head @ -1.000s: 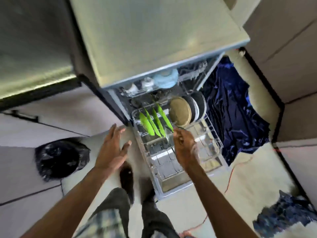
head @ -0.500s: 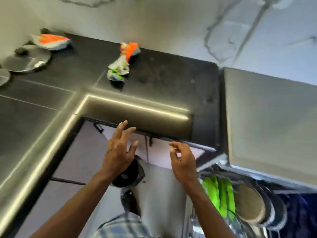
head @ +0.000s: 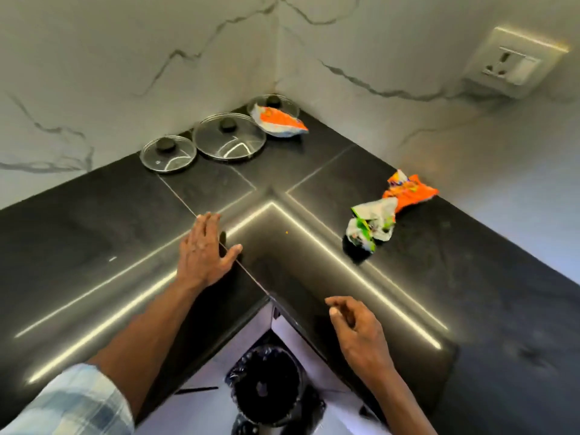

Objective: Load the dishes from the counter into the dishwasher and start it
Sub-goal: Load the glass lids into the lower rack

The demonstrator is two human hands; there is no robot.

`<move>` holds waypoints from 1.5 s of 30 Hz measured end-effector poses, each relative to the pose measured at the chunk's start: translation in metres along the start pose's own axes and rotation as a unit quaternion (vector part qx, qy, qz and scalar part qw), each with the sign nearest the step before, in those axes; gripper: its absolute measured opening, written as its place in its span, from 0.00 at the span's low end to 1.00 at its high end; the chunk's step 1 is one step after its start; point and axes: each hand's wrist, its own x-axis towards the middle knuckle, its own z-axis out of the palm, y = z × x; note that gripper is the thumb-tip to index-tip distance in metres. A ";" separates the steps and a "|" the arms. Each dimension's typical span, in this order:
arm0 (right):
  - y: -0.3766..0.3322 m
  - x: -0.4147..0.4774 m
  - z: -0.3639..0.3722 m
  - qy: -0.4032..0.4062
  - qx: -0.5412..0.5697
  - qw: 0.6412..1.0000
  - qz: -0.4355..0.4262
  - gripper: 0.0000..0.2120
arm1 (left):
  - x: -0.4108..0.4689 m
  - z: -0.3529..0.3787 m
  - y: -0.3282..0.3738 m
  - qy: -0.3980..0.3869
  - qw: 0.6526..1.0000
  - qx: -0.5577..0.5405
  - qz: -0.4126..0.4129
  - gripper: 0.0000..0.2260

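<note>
Over the counter corner: both bare hands were out above the dark L-shaped counter [head: 94, 221], where its two runs met under marble-veined walls.
Left hand: the left hand [head: 202, 249] lay palm down at the inner edge of the counter, fingers straight and close together, thumb splayed to the side, holding nothing.
Right hand: the right hand [head: 354, 331] hung over the counter's other run, fingers loosely curled and parted, thumb near the forefinger; it appeared empty, though the underside of the palm was hidden.
Small lid: a small glass lid [head: 168, 153] with a black knob lay flat near the left wall.
Middle lid: a larger glass lid [head: 229, 136] lay just beside it, toward the corner.
Corner lid: a third glass lid [head: 276, 103] sat deepest in the corner, partly covered by an orange wrapper [head: 281, 120].
Crumpled wrappers: an orange and green-and-white bundle of wrappers [head: 389, 211] lay on the right run, well apart from the lids and from both hands.
Lids and hands: all three lids were well beyond the left hand's fingertips, untouched.
Socket: a wall socket [head: 514, 65] was set in the right wall.
Below the counter: a bin lined with a black bag [head: 266, 387] stood on the floor by the cabinets.
Sleeve: a pale checked sleeve [head: 72, 403] covered the left upper arm.
</note>
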 end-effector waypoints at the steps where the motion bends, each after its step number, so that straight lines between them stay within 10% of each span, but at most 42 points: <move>1: -0.004 0.021 0.004 -0.021 -0.011 1.000 -0.009 0.09 | 0.009 0.000 -0.011 -0.001 1.000 0.027 -0.010 0.41; 9: -0.086 0.228 0.069 -0.154 -0.079 0.979 -0.106 0.07 | 0.019 0.014 -0.035 0.030 0.993 0.114 -0.019 0.38; 24: -0.265 0.490 0.228 -0.151 -0.387 0.879 -0.235 0.23 | 0.021 0.010 -0.034 -0.001 0.991 0.127 -0.039 0.38; 38: -0.221 0.390 0.131 0.016 -0.359 0.814 -0.457 0.15 | 0.020 0.007 -0.034 -0.009 0.992 0.123 -0.031 0.38; 45: -0.187 0.204 0.050 0.158 -0.202 0.908 -0.332 0.16 | 0.018 0.000 -0.030 0.006 0.997 0.083 0.008 0.35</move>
